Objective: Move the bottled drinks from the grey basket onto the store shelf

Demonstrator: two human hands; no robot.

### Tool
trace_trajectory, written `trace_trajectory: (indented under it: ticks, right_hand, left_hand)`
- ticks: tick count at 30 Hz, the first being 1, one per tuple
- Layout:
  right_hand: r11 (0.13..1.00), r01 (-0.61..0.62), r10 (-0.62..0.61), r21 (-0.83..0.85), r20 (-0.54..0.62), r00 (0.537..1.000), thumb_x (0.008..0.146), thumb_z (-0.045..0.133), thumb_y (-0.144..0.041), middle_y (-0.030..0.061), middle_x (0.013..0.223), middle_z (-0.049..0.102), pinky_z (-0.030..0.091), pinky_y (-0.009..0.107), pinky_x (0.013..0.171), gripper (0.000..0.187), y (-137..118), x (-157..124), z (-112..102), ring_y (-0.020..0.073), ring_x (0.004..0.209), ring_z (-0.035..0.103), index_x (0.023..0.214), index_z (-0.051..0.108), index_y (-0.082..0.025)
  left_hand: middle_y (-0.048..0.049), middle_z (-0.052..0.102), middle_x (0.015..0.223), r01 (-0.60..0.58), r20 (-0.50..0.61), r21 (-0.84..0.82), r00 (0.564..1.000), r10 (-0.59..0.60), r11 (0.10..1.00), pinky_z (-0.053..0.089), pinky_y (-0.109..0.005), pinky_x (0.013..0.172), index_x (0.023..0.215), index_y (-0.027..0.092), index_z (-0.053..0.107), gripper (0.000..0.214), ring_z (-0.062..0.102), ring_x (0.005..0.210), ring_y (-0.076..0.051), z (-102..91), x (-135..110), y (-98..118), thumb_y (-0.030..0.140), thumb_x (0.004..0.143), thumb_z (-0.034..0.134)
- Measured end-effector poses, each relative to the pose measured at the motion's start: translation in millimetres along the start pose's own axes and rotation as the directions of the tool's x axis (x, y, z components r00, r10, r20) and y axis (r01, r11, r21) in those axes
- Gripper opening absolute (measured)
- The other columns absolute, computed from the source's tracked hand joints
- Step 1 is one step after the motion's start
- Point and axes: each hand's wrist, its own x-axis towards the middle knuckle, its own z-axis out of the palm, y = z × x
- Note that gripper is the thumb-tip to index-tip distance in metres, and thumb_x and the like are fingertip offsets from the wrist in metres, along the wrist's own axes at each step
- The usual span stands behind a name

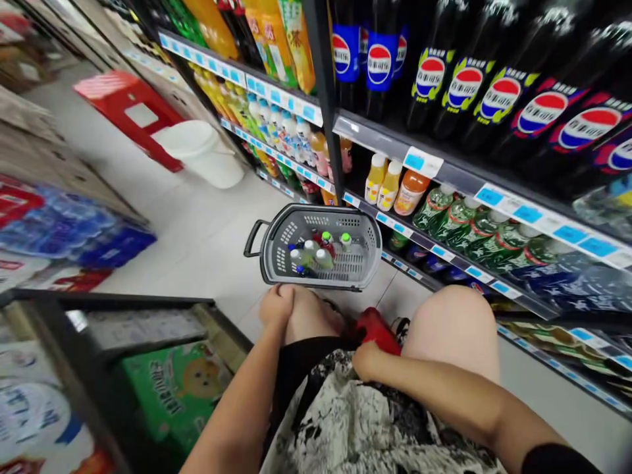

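Observation:
I am crouched in a shop aisle, both knees in view. My left hand (pixel 276 305) rests closed on my left knee and holds nothing that I can see. My right hand (pixel 366 359) lies between my knees, its fingers wrapped round a red object (pixel 378 329) that I cannot name. On the floor just beyond my knees stands a grey plastic shopping basket (pixel 365 234) with a black handle. It contains several small bottles (pixel 316 253) with white, green and blue caps.
Drink shelves (pixel 444 168) run along the right, with cola bottles (pixel 464 79) above and green and orange bottles below. A red stool (pixel 126 108) and a white bucket (pixel 207 151) stand further down the aisle. Water packs (pixel 74 230) and a dark rack (pixel 123 329) are on the left.

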Motion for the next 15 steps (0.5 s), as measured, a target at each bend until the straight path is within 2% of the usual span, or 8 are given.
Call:
trace_trajectory:
  ticks: [2,4,6,8,10,12,15]
  right_hand:
    - [1.000,0.017,-0.017,-0.017,0.029,0.999,0.077,0.079,-0.029,0.0209,0.099,0.076,0.060,0.049,0.082,0.025,4.1,-6.0,-16.4,0.0389,0.097,0.073,0.095,0.080,-0.013]
    - [1.000,0.014,-0.014,-0.005,-0.038,0.999,0.089,0.068,-0.046,0.0204,0.109,0.074,0.059,0.046,0.087,0.040,17.0,-11.2,-41.1,0.0359,0.103,0.072,0.110,0.077,-0.013]
    - [0.999,-0.038,0.040,0.020,-0.147,0.988,0.098,0.055,-0.049,0.0212,0.116,0.072,0.058,0.044,0.090,0.047,34.2,-14.7,-63.2,0.0340,0.109,0.070,0.121,0.072,-0.012]
    - [0.991,-0.120,0.129,0.055,-0.216,0.968,0.101,0.050,-0.043,0.0236,0.120,0.070,0.057,0.044,0.091,0.046,50.3,-15.2,-75.6,0.0337,0.112,0.069,0.127,0.068,-0.009]
    - [0.981,-0.175,0.189,0.086,-0.204,0.960,0.099,0.054,-0.039,0.0251,0.120,0.069,0.057,0.043,0.090,0.043,60.6,-12.1,-77.5,0.0341,0.113,0.068,0.125,0.069,-0.007]
    - [0.978,-0.182,0.196,0.103,-0.148,0.969,0.096,0.060,-0.039,0.0252,0.119,0.070,0.057,0.042,0.090,0.041,62.6,-5.9,-72.5,0.0346,0.112,0.069,0.119,0.072,-0.008]
    - [0.984,-0.144,0.152,0.109,-0.066,0.986,0.093,0.065,-0.039,0.0251,0.118,0.070,0.058,0.042,0.090,0.039,52.6,5.3,-60.3,0.0348,0.112,0.069,0.116,0.075,-0.009]
  left_hand:
    - [-0.0137,0.062,0.137,-0.007,-0.010,0.020,1.000,0.007,1.000,0.047,-0.046,0.106,0.140,0.019,0.056,0.058,0.057,0.126,-0.035,2.7,-4.0,2.1,0.048,0.092,0.041]
    - [-0.0143,0.060,0.138,-0.028,-0.015,0.050,0.999,0.029,0.998,0.046,-0.044,0.107,0.141,0.017,0.054,0.059,0.056,0.127,-0.034,2.3,-10.5,6.8,0.047,0.092,0.041]
    - [-0.0146,0.057,0.142,-0.050,-0.007,0.088,0.999,0.051,0.995,0.044,-0.042,0.109,0.144,0.017,0.050,0.061,0.053,0.130,-0.033,1.3,-15.7,13.2,0.047,0.092,0.040]
    - [-0.0170,0.053,0.145,-0.054,0.027,0.137,0.998,0.051,0.989,0.043,-0.043,0.109,0.145,0.015,0.048,0.062,0.051,0.132,-0.034,0.4,-16.1,20.5,0.048,0.093,0.038]
    - [-0.0230,0.052,0.144,-0.035,0.082,0.197,0.996,0.019,0.980,0.043,-0.048,0.107,0.142,0.010,0.050,0.065,0.052,0.130,-0.039,-0.7,-9.7,29.1,0.051,0.092,0.040]
    - [-0.0281,0.054,0.138,-0.014,0.150,0.253,0.988,-0.024,0.967,0.044,-0.054,0.104,0.135,0.007,0.056,0.067,0.054,0.126,-0.045,-1.7,3.1,39.9,0.055,0.090,0.044]
    - [-0.0278,0.059,0.132,-0.019,0.249,0.296,0.967,-0.058,0.955,0.043,-0.055,0.105,0.128,0.007,0.062,0.067,0.054,0.127,-0.046,1.5,26.9,60.7,0.060,0.090,0.046]
